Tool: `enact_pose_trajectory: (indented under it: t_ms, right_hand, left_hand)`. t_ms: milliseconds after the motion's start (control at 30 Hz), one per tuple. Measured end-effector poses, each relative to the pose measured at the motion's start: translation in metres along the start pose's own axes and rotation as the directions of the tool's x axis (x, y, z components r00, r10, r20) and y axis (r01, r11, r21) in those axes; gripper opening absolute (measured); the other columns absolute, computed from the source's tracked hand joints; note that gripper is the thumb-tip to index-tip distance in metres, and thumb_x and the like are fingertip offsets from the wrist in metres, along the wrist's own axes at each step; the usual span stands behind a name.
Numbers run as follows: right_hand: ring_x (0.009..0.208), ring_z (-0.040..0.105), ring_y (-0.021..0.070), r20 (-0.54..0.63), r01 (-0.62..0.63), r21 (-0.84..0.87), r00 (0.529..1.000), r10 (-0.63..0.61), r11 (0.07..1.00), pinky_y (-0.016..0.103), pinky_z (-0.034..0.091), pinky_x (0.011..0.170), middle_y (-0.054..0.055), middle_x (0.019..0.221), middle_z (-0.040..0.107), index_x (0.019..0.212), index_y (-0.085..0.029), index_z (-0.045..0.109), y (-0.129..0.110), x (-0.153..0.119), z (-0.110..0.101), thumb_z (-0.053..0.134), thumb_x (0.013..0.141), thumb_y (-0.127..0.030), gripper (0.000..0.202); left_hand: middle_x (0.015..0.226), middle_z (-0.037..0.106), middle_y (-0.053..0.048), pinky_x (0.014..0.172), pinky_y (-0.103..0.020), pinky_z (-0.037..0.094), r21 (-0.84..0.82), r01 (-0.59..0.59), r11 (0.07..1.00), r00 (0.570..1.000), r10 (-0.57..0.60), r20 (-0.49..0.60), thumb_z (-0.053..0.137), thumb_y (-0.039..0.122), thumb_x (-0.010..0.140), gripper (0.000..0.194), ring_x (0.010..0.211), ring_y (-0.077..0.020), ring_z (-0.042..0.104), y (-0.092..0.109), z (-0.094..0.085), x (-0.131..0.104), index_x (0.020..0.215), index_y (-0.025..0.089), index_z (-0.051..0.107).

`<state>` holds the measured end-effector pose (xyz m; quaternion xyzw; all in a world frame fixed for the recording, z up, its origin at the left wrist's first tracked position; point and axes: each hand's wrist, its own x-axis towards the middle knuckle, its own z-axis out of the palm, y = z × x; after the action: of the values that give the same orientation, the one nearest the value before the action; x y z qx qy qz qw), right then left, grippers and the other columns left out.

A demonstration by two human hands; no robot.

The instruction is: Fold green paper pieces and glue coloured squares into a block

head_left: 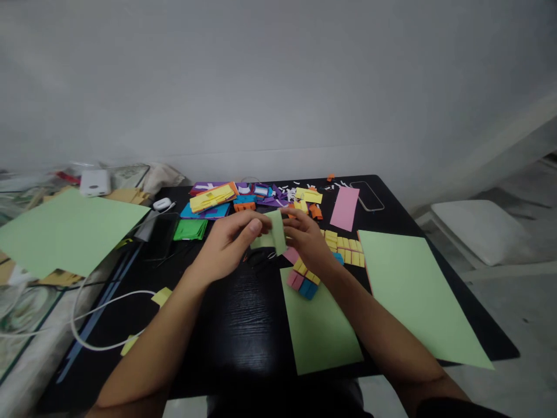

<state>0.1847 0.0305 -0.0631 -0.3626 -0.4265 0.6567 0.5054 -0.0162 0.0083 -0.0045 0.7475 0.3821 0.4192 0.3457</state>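
Between my two hands, above the black table, is a folded piece of light green paper (277,231). My left hand (235,241) grips it from the left, thumb on top. From the right, my right hand (307,235) has its fingertips on the paper's edge, fingers partly hidden behind it. Just below my right hand, a block of folded yellow, pink and blue paper pieces (303,280) rests on a light green sheet (322,331). A pair of dark scissors (262,259) lies under the held paper, mostly hidden.
Folded yellow strips (213,197), bright green pieces (190,229) and white scraps (287,194) lie along the back. A pink sheet (345,208) and a phone case (368,196) sit back right. Large green sheets lie right (418,290) and left (65,226). A white cable (98,348) loops front left.
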Motion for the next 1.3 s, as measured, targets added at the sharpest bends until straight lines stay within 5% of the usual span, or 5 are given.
enact_pose_trajectory:
  t_ms: [333, 567, 667, 933, 1300]
  right_hand:
    - [0.073, 0.071, 0.0178, 0.169, -0.382, 0.105, 0.917, 0.363, 0.918, 0.030, 0.059, 0.068, 0.000, 0.078, 0.075, 0.087, -0.023, 0.073, 0.072, -0.030, -0.025, 0.086, 0.075, -0.037, 0.022]
    - [0.086, 0.078, 0.0253, 0.264, -0.485, 0.111, 0.856, 0.445, 0.867, 0.037, 0.063, 0.074, 0.006, 0.082, 0.078, 0.094, -0.020, 0.072, 0.083, -0.034, -0.021, 0.074, 0.088, -0.058, 0.038]
    - [0.095, 0.078, 0.0283, 0.292, -0.550, 0.207, 0.824, 0.485, 0.809, 0.042, 0.064, 0.084, 0.010, 0.089, 0.080, 0.098, -0.019, 0.071, 0.084, -0.035, -0.020, 0.065, 0.090, -0.071, 0.053]
    - [0.094, 0.075, 0.0211, 0.064, -0.301, 0.109, 0.953, 0.295, 0.947, 0.031, 0.058, 0.083, 0.002, 0.099, 0.081, 0.106, -0.022, 0.076, 0.088, -0.040, -0.018, 0.095, 0.072, -0.044, 0.045]
    - [0.099, 0.078, 0.0259, -0.070, -0.151, -0.128, 0.987, 0.143, 0.980, 0.043, 0.063, 0.091, 0.003, 0.097, 0.078, 0.110, -0.025, 0.073, 0.098, -0.035, -0.030, 0.097, 0.066, -0.039, 0.052]
  left_hand:
    - [0.106, 0.074, -0.007, 0.084, -0.032, 0.053, 0.012, 0.147, 0.989, 0.981, -0.144, -0.128, 0.073, 0.026, 0.086, 0.025, 0.096, -0.0205, 0.069, -0.057, 0.034, -0.036, 0.110, 0.020, 0.072]
    - [0.083, 0.067, -0.001, 0.066, -0.027, 0.050, -0.341, 0.345, 0.874, 0.930, -0.366, 0.001, 0.081, 0.039, 0.085, 0.030, 0.072, -0.0149, 0.062, -0.076, 0.045, -0.060, 0.104, 0.020, 0.068]
    - [0.066, 0.054, 0.005, 0.056, -0.024, 0.040, -0.332, 0.334, 0.882, 0.913, -0.390, -0.119, 0.082, 0.045, 0.084, 0.031, 0.057, -0.0116, 0.049, -0.084, 0.051, -0.067, 0.089, 0.021, 0.064]
    - [0.065, 0.046, 0.007, 0.057, -0.023, 0.036, -0.279, 0.282, 0.918, 0.883, -0.362, -0.298, 0.076, 0.036, 0.081, 0.027, 0.057, -0.0101, 0.042, -0.104, 0.059, -0.072, 0.085, 0.023, 0.054]
    - [0.060, 0.057, 0.009, 0.054, -0.022, 0.036, -0.180, 0.256, 0.950, 0.956, -0.276, -0.101, 0.069, 0.020, 0.081, 0.048, 0.051, -0.0104, 0.049, -0.107, 0.059, -0.081, 0.130, 0.020, 0.064]
